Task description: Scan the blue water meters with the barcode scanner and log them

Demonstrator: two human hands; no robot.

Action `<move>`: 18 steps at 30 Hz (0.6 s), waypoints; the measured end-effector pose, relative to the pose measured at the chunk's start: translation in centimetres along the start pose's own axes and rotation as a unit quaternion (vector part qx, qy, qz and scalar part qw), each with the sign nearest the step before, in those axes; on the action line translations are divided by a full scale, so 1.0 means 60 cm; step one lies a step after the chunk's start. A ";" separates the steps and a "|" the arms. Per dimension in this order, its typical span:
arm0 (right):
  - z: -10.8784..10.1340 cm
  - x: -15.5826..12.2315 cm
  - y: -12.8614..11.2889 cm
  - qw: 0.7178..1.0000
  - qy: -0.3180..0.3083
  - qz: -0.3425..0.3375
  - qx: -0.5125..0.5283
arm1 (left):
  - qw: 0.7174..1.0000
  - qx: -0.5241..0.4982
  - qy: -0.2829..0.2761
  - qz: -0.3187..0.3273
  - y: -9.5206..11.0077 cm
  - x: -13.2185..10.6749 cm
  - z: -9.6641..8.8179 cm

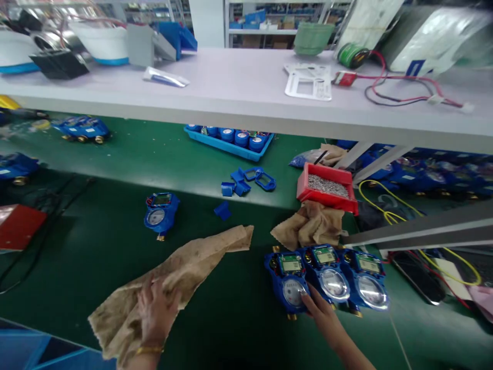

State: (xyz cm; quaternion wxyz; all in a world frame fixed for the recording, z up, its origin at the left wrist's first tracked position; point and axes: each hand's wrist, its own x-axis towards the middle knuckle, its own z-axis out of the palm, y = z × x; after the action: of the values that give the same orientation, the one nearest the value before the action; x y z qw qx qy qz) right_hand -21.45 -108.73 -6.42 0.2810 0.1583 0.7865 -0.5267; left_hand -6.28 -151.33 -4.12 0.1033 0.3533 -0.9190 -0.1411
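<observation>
The brown cloth [200, 259] under our left grip [158, 307], fingers apart, looks soft and light. The blue meter [289, 280] touching our right grip [321, 311] looks hard and heavy; we'd hold its sides. We can't tell if that grip pinches.

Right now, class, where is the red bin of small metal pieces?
In the head view, the red bin sits right of centre on the green tabletop, just beyond a crumpled brown cloth, with three blue meters nearer the camera.

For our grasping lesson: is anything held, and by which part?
Left hand lies on brown cloth; right hand touches a blue meter, lower right side. Neither grip is certain.
</observation>
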 end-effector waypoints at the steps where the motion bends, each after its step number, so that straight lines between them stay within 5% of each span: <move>1: 0.001 0.000 -0.002 1.000 0.003 -0.003 0.001 | 1.000 0.011 -0.018 0.004 0.031 0.019 0.017; 7: 0.014 0.000 -0.006 1.000 0.013 -0.016 0.017 | 0.999 -0.023 0.003 0.033 0.169 0.134 0.126; 11: 0.019 0.000 -0.010 0.999 0.005 -0.024 0.034 | 0.992 -0.049 -0.049 0.103 0.236 0.220 0.178; 15: 0.019 -0.004 -0.022 0.998 -0.003 -0.038 0.047 | 0.978 -0.065 -0.116 0.161 0.323 0.305 0.201; 18: 0.021 -0.006 -0.032 0.997 -0.008 -0.056 0.055 | 0.977 -0.046 -0.113 0.172 0.389 0.352 0.190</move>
State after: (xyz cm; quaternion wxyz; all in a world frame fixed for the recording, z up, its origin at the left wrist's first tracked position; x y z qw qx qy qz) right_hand -21.86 -110.64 -5.16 0.2483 0.1251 0.7619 -0.5849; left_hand -39.43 -146.94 -5.16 0.0382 0.1661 -0.9644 -0.2023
